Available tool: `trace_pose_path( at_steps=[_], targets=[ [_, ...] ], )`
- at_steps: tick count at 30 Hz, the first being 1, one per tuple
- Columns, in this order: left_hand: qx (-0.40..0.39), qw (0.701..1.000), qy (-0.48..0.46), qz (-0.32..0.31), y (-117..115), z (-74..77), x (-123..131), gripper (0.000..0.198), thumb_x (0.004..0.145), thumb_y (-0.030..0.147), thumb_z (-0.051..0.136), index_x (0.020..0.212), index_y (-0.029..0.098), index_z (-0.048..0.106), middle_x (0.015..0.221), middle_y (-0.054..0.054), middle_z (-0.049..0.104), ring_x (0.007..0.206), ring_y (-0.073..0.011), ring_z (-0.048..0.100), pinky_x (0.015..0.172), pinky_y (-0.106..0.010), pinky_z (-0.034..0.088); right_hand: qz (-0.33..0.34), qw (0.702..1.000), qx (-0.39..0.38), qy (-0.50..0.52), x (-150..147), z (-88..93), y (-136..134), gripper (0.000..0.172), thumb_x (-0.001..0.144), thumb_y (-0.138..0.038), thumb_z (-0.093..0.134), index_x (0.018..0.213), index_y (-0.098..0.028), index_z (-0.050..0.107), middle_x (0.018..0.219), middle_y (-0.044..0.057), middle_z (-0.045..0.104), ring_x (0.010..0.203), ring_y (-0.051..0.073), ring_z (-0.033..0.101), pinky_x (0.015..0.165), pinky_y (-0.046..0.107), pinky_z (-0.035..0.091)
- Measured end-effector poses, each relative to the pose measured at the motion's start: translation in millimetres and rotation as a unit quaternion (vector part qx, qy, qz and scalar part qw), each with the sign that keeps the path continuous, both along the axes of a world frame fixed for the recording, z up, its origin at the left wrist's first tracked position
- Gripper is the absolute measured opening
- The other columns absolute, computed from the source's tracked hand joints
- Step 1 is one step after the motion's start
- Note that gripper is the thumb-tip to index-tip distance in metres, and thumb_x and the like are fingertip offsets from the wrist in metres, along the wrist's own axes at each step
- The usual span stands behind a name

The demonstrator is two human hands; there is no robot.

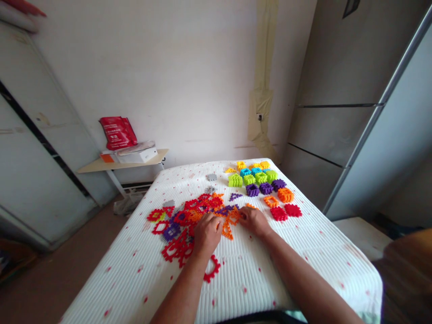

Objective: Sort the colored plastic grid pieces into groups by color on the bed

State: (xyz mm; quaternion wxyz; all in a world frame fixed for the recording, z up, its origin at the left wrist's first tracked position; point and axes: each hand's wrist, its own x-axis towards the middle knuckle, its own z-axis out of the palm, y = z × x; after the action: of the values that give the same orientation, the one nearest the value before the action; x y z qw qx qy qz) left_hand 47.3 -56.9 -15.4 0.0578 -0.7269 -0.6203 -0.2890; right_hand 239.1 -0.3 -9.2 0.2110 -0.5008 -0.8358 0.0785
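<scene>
Loose toothed plastic building tiles lie in a mixed heap on the table, mainly red tiles (182, 218) with orange and purple ones among them. My left hand (208, 231) is curled at the heap's right side; its fingertips are partly hidden, and what they hold cannot be made out. To its right, my right hand (254, 220) pinches the edge of an orange tile (233, 217). Between the hands, an orange triangular tile (227, 231) lies on the cloth. A red ring-shaped tile (212, 268) sits beside my left forearm.
Sorted stacks stand at the table's far right: yellow (240, 165), blue (245, 173), green (235, 181), purple (252, 190), orange (285, 195) and red (278, 213). Grey tiles (212, 177) lie farther back. A side table (91, 168) holds a red bag (118, 132). A fridge (324, 121) stands right.
</scene>
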Motion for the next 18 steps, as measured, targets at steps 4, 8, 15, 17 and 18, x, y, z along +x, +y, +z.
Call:
trace_pose_path(
  at_steps=[4, 8, 15, 17, 18],
  targets=[
    [0.002, 0.999, -0.017, -0.036, -0.8, -0.8, 1.5, 0.020, 0.084, 0.019, 0.047, 0.078, 0.021, 0.066, 0.081, -0.004, 0.063, 0.083, -0.0160, 0.057, 0.078, -0.027, 0.043, 0.036, 0.993, -0.002, 0.114, -0.1, -1.4, 0.5, 0.008, 0.076, -0.014, 0.053, 0.071, -0.017, 0.058, 0.069, 0.000, 0.059, 0.062, 0.011, 0.053, 0.058, 0.020, 0.036],
    [0.011, 0.996, -0.071, -0.052, 0.2, -0.2, 1.5, 0.024, 0.087, 0.026, 0.044, 0.080, 0.019, 0.065, 0.080, -0.004, 0.063, 0.081, -0.0158, 0.058, 0.076, -0.027, 0.042, 0.089, 0.975, 0.038, 0.202, -8.5, -6.2, -6.6, 0.006, 0.080, -0.020, 0.054, 0.074, -0.018, 0.056, 0.070, 0.000, 0.059, 0.063, 0.011, 0.054, 0.060, 0.021, 0.041],
    [-0.017, 0.968, -0.246, -0.042, 4.6, -1.8, -1.7, 0.036, 0.085, 0.036, 0.041, 0.056, 0.017, 0.049, 0.058, 0.001, 0.049, 0.057, -0.0106, 0.046, 0.056, -0.022, 0.035, 0.146, 0.966, 0.134, 0.166, -26.5, -15.7, -18.7, 0.013, 0.086, -0.021, 0.048, 0.074, -0.019, 0.053, 0.071, 0.003, 0.058, 0.066, 0.013, 0.054, 0.062, 0.022, 0.042],
    [-0.031, 0.952, -0.300, -0.049, 4.9, -2.9, -1.6, 0.036, 0.083, 0.040, 0.043, 0.056, 0.017, 0.045, 0.055, 0.003, 0.043, 0.055, -0.0097, 0.041, 0.054, -0.021, 0.033, 0.174, 0.958, 0.162, 0.161, -29.1, -14.4, -21.1, 0.017, 0.089, -0.022, 0.044, 0.075, -0.018, 0.054, 0.071, 0.004, 0.058, 0.066, 0.013, 0.055, 0.062, 0.022, 0.043],
    [-0.037, 0.942, -0.328, -0.054, 4.9, -3.3, -1.6, 0.036, 0.082, 0.042, 0.045, 0.056, 0.017, 0.045, 0.055, 0.003, 0.041, 0.054, -0.0096, 0.039, 0.054, -0.021, 0.032, 0.189, 0.953, 0.174, 0.162, -29.9, -13.4, -22.2, 0.018, 0.090, -0.023, 0.044, 0.076, -0.018, 0.054, 0.071, 0.004, 0.058, 0.066, 0.013, 0.055, 0.061, 0.022, 0.043]
  ],
)
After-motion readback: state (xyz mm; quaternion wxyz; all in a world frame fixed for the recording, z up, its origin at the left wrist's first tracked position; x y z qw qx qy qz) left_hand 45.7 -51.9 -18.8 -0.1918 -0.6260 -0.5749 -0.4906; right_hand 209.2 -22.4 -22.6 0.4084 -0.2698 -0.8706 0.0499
